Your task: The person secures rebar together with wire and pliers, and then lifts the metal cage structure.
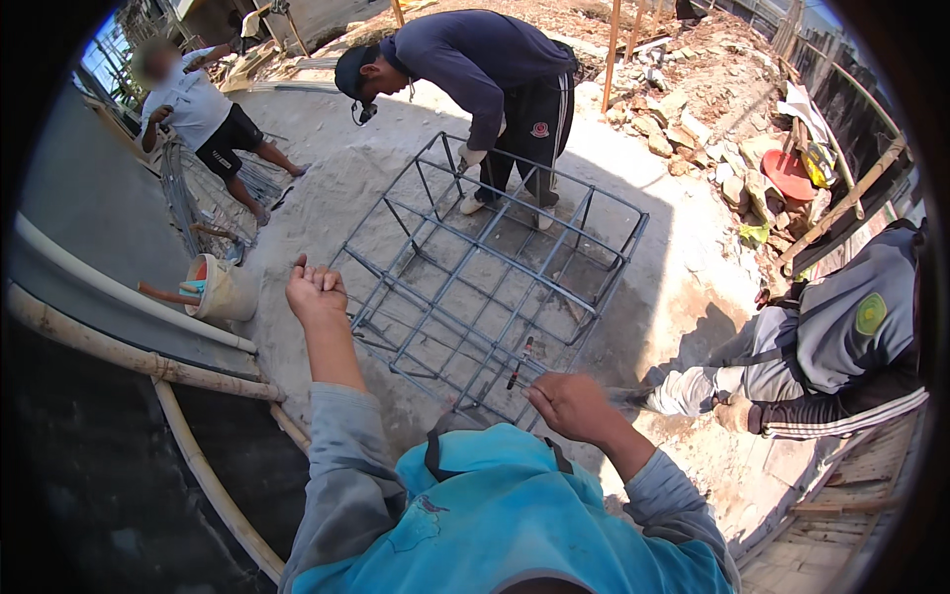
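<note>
A cage of tied steel bars (482,243) stands on the ground in front of me. My left hand (319,290) is raised beside its left edge, fingers curled closed; a thin dark strand shows near them, but what they hold is unclear. At the near right corner of the cage, my right hand (574,406) is closed. A thin metal piece shows at its fingertips, close to a small tool with red and black handles (521,363). Whether that hand grips the tool, I cannot tell.
A co-worker (465,69) bends over the far side, a gloved hand at the bars. Another person (831,327) is at the right, and one (203,109) stands far left. A white bucket (226,287) stands by the left wall; rubble (683,129) lies at the back right.
</note>
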Demonstrator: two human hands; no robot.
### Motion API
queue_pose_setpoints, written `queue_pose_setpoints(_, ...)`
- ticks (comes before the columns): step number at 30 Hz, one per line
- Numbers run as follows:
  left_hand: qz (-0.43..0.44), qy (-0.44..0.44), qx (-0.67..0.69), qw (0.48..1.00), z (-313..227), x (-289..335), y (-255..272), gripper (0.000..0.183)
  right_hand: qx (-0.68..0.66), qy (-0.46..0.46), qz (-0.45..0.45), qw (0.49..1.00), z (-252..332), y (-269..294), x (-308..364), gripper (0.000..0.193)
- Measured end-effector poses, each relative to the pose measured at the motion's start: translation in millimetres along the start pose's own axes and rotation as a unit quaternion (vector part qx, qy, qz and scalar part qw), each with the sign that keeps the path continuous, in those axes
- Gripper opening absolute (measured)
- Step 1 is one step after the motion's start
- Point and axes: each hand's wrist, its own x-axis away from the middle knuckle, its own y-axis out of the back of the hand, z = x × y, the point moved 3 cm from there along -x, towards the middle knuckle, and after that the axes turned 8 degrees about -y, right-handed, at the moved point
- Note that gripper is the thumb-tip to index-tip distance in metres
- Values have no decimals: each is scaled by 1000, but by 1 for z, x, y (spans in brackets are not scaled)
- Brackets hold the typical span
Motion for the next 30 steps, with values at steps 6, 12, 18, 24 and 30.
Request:
queue_pose_setpoints(6, -23, 34, -13, 999, 12, -15, 12, 14, -561, -78, 282, 774, 48, 3, 13, 40)
queue_pose_setpoints(12, 3, -22, -60, 998, 30, -5, -3, 10, -132, -169, 67, 975, -30, 0, -6, 27)
queue_pose_setpoints(18, -10, -68, -93, 993, 86, -6, 8, 10, -92, -178, 29, 979, -13, -50, -48, 25)
queue_pose_setpoints(24, 16, 111, -76, 991, 98, -58, -12, 7, -47, -117, 122, 984, -20, -90, -98, 19)
queue_pose_setpoints(30, 0, 212, -3, 977, 89, -131, -16, 11, -193, -318, -169, 913, 1, -37, -168, 18)
